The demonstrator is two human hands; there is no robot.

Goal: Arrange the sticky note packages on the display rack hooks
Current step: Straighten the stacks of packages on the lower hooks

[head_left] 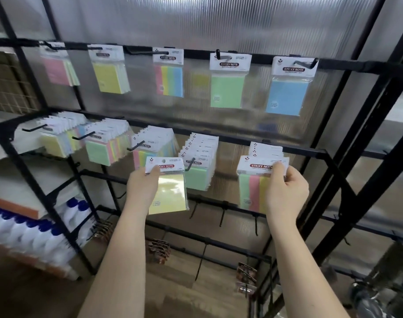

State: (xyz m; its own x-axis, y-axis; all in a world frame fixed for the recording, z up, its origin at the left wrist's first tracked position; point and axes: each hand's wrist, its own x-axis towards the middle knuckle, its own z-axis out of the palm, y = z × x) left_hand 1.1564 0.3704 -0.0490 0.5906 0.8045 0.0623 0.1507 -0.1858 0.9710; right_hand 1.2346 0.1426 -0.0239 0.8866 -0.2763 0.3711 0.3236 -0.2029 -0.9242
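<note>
- While both arms reach up to the black display rack [310, 152], its hooks carry the stock: the top rail holds single sticky note packages, pink [58, 70], yellow [111, 74], a multicolour striped one [169, 76], green [228, 88] and blue [287, 92].
- On the middle rail, thick bunches of packages hang on the hooks: a yellow-fronted bunch [56, 143] at far left, a green-fronted bunch [101, 150] beside it, a striped bunch [154, 145], and a green bunch [198, 166] behind the hook near the middle.
- Header cards are white with a red band reading "STICKY NOTE"; the smaller print below is too fine to read.
- To the left, a shelf [23, 203] holds rows of white bottles with blue caps [35, 232].
- Left hand [142, 189] pinches the header card of a yellow package [168, 193], thumb over the card's lower left corner; the package hangs free of the hooks, in front of the striped bunch.
- Right hand [285, 191] grips the header of a green, pink and yellow striped package [253, 191], fingers curled over the card's right end, at the rightmost middle-rail position, just in front of a few more cards [265, 150] hanging there. Whether it sits on a hook cannot be told.
</note>
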